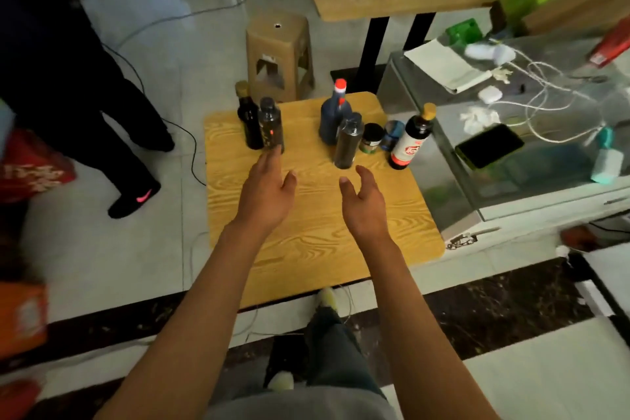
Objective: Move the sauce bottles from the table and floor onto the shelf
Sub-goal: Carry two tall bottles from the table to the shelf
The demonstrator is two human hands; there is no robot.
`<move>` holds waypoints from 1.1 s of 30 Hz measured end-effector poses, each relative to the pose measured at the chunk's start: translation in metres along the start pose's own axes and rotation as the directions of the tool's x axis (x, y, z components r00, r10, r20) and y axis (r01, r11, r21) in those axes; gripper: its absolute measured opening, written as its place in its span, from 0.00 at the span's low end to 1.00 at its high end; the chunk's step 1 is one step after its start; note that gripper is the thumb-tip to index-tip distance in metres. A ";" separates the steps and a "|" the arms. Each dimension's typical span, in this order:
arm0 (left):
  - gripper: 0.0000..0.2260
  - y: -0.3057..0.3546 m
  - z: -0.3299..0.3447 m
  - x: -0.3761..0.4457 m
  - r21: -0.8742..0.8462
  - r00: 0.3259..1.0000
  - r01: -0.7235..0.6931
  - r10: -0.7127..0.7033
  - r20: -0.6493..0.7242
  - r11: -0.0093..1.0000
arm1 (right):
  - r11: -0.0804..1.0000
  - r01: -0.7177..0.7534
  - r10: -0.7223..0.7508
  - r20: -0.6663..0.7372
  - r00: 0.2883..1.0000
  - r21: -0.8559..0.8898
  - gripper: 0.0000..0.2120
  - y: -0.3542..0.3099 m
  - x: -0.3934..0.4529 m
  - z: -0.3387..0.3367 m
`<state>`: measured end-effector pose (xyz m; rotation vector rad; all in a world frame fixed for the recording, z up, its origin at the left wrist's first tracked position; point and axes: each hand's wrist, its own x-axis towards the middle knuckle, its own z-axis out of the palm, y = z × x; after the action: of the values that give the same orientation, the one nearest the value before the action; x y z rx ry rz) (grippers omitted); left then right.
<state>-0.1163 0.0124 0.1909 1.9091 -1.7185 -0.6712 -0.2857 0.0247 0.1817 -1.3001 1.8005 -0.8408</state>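
Both hands hover, fingers spread, holding nothing, over the square light-wood table. The left hand seems to graze a dark black-capped plastic bottle; another dark bottle stands just beyond the right hand.

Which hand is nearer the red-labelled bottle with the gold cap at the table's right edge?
Right. The right hand is open just left of and below the red-labelled bottle, not touching it. The left hand is farther left, fingertips near another dark bottle.
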 end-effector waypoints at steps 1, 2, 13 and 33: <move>0.26 0.007 0.006 0.018 0.001 1.000 0.019 -0.019 -0.009 1.000 | 1.000 -0.013 0.013 0.003 1.000 0.013 0.22 0.001 0.022 0.000; 0.25 0.013 0.013 0.035 0.001 0.999 0.038 -0.038 -0.014 0.999 | 0.999 -0.028 0.028 0.011 1.000 0.017 0.22 0.003 0.042 0.000; 0.19 -0.013 0.045 0.176 -0.075 0.952 0.190 -0.202 -0.232 0.979 | 0.983 -0.184 0.181 0.098 0.979 0.022 0.37 0.024 0.200 0.011; 0.19 -0.038 0.045 0.210 0.345 0.964 0.256 -0.264 -0.027 0.903 | 0.923 -0.203 0.168 0.131 0.977 0.328 0.16 0.054 0.245 0.003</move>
<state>-0.0976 -0.1947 0.1231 2.4148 -1.6977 -0.5057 -0.3583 -0.1962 0.0880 -0.9171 1.5853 -0.9151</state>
